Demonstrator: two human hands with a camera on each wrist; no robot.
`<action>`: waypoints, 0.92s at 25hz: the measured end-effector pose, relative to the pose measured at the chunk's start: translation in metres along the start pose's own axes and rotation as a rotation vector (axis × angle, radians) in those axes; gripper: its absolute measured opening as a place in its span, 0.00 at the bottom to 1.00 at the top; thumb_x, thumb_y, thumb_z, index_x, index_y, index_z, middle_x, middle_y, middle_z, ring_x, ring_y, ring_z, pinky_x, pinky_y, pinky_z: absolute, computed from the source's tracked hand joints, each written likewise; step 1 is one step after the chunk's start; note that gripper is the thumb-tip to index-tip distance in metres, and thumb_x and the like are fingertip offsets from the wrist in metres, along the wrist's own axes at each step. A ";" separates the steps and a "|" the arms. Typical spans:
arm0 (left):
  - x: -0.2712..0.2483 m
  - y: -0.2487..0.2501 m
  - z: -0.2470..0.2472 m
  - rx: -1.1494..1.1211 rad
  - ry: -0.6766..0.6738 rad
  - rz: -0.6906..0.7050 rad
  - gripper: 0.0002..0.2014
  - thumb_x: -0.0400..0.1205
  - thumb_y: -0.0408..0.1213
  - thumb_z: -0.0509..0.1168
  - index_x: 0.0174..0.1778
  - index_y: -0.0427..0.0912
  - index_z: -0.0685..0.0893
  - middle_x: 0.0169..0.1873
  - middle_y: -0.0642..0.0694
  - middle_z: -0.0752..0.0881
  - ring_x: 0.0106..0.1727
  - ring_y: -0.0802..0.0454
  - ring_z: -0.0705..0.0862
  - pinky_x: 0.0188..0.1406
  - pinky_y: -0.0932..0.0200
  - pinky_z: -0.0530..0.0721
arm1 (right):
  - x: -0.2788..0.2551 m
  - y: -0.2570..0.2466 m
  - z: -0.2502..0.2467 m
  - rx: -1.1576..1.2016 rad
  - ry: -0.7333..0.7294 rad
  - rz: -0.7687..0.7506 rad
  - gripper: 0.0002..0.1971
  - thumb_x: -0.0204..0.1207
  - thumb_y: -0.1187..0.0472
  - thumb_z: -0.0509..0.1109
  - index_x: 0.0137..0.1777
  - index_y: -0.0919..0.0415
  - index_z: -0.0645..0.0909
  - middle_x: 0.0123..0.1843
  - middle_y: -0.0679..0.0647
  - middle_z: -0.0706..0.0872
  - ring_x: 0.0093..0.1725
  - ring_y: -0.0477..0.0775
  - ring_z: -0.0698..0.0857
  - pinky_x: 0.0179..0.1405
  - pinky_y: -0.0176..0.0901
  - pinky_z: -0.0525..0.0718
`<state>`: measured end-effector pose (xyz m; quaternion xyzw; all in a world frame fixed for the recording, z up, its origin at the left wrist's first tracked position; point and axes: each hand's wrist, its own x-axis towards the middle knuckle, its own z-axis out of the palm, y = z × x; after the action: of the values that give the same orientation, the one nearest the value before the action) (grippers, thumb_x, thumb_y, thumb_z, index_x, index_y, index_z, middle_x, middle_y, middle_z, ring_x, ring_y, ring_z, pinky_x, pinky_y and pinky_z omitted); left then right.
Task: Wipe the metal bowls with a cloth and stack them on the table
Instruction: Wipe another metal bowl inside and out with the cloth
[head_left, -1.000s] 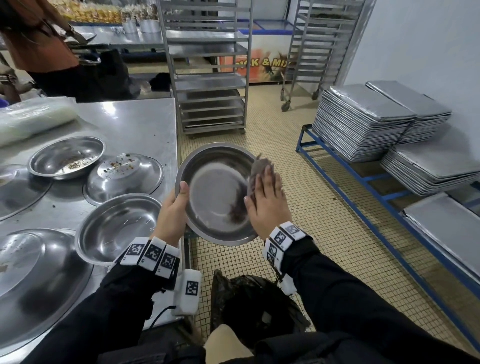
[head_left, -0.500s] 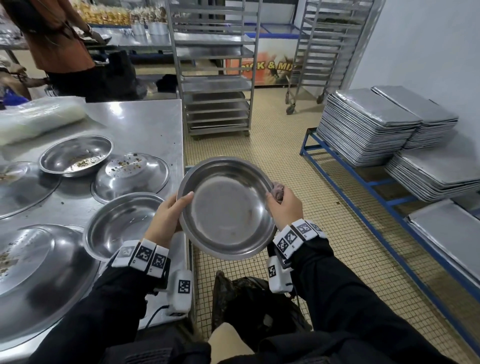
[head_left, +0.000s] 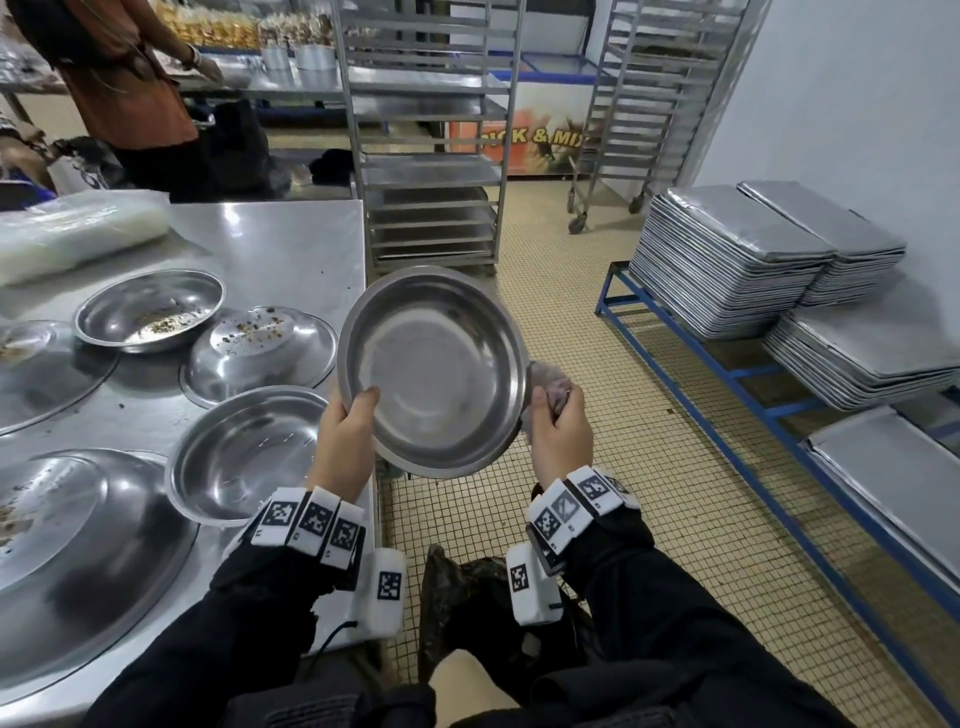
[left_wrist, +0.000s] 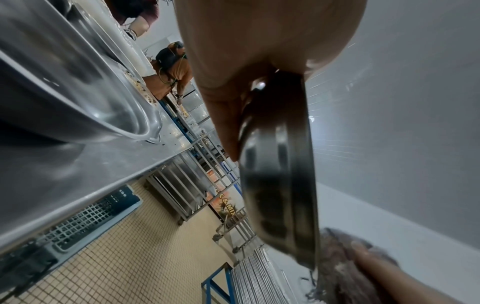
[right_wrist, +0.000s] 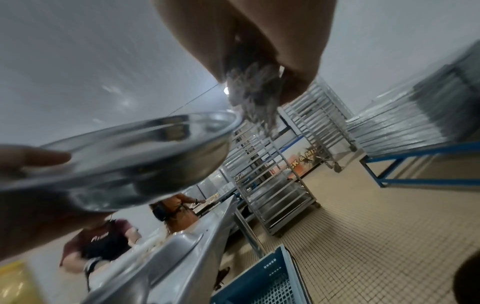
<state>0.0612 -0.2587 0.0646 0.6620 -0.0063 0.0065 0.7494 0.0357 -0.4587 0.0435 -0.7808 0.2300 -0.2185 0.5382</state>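
Head view: I hold a metal bowl (head_left: 434, 371) in the air, off the near corner of the tabletop (head_left: 270, 249) and over the tiled floor, tilted with its inside toward me. My left hand (head_left: 345, 441) grips its lower left rim, thumb inside the bowl. My right hand (head_left: 558, 431) is at the right rim, fingers (head_left: 571, 402) closed round a bunched cloth (head_left: 545, 376).

Handling, as I judge it: the bowl is thin stamped steel, stiff and light, not fragile, but smooth and likely slippery where it is wet or greasy. The rolled rim is the sound place to hold, thumb inside and fingers behind, as the left hand has it. A one-hand hold on a tilted bowl may swivel under wiping pressure. The cloth is soft and takes any shape.

Hidden or unclear: the left fingers behind the bowl are not visible from the head. In the left wrist view, the bowl shows edge-on, the picture blurred. The right wrist view is also blurred, so I cannot tell whether the cloth touches the rim or sits just beside it. The outside of the bowl is barely shown. An empty bowl (head_left: 249, 454) stands upright on the tabletop, near the edge. Two others, one upright (head_left: 148, 312) and one overturned (head_left: 262, 353), carry crumbs. Large pans at the left are cut off.
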 end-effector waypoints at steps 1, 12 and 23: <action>0.003 -0.001 -0.003 -0.012 0.023 0.004 0.11 0.88 0.35 0.57 0.53 0.57 0.81 0.48 0.56 0.87 0.50 0.62 0.86 0.46 0.69 0.83 | -0.002 0.002 0.000 -0.059 0.003 -0.055 0.11 0.82 0.52 0.62 0.59 0.58 0.74 0.48 0.50 0.83 0.45 0.47 0.84 0.36 0.29 0.77; 0.010 0.014 -0.007 0.137 -0.067 0.085 0.30 0.76 0.72 0.57 0.66 0.57 0.81 0.62 0.53 0.86 0.68 0.52 0.81 0.72 0.41 0.76 | -0.043 0.007 0.020 -0.620 -0.787 -0.706 0.30 0.85 0.40 0.38 0.79 0.50 0.66 0.79 0.47 0.69 0.80 0.47 0.62 0.81 0.47 0.58; 0.017 0.025 -0.011 0.238 -0.069 0.116 0.29 0.78 0.67 0.54 0.69 0.57 0.79 0.62 0.55 0.85 0.68 0.54 0.80 0.73 0.42 0.75 | -0.048 -0.004 0.021 -0.598 -0.721 -0.534 0.23 0.86 0.45 0.45 0.76 0.46 0.71 0.80 0.42 0.66 0.82 0.46 0.57 0.81 0.48 0.38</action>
<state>0.0779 -0.2449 0.0882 0.7447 -0.0693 0.0278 0.6632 0.0106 -0.4132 0.0362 -0.9568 -0.1238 0.0091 0.2629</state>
